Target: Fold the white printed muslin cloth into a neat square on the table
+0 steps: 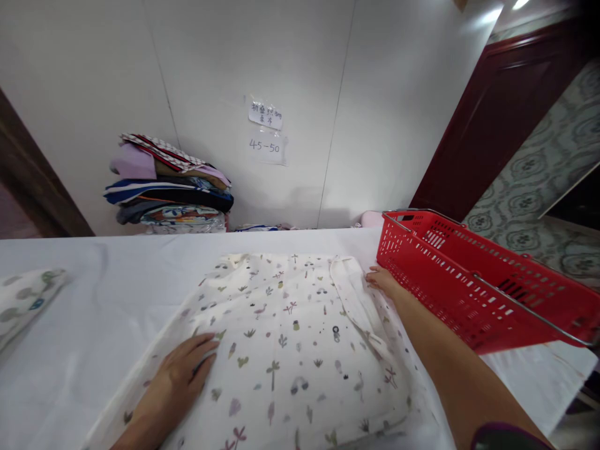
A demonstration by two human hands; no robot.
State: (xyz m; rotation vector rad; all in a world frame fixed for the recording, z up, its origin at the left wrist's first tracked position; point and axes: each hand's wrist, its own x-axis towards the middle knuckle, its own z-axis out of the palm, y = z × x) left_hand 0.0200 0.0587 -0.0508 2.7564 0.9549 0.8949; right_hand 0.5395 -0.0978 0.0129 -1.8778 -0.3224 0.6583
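Note:
A white cloth with small printed plants and animals [285, 337] lies spread flat on the white table [117, 294], a drawstring or strap running across its right part. My left hand [185, 369] rests flat on the cloth's near left area, fingers stretched out and open. My right hand [382, 279] reaches to the cloth's far right edge, beside the red basket; its fingers press on the fabric edge and are partly hidden, so a grip is unclear.
A red plastic basket [469, 281] with metal handles sits at the table's right side. A folded patterned cloth [23, 300] lies at the far left. Behind the table a stack of folded clothes [169, 187] stands against a white wall with paper labels [266, 131].

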